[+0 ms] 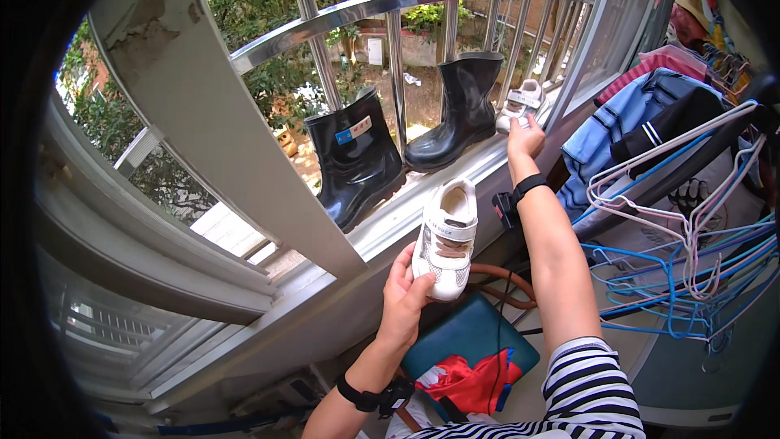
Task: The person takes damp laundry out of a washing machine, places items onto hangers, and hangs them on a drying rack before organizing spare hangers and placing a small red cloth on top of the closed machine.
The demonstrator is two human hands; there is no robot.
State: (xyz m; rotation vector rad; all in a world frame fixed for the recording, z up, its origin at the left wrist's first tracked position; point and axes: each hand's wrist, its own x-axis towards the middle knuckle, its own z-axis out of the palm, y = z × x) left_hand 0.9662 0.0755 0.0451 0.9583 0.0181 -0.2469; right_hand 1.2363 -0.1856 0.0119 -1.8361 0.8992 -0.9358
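Observation:
My left hand (pixel 401 293) grips a white shoe (pixel 447 244) by its toe, with the thumb on top and the heel pointing away toward the window. Its strap and brownish laces face up. My right arm reaches out to the sill, where my right hand (pixel 525 138) closes on a second white shoe (pixel 522 103), which stands at the right end of the ledge by the bars. To the left of it, two black rubber boots stand on the sill: a boot (pixel 467 106) in the middle and another boot (pixel 355 162) with a coloured label nearer the window frame.
Metal window bars (pixel 394 49) rise behind the boots. Plastic clothes hangers (pixel 691 219) crowd the right side, with hanging clothes (pixel 626 122) beyond. Below my hands stands a dark green seat (pixel 496 321) with red cloth (pixel 471 382) on it. A thick window frame post (pixel 219 114) crosses the left.

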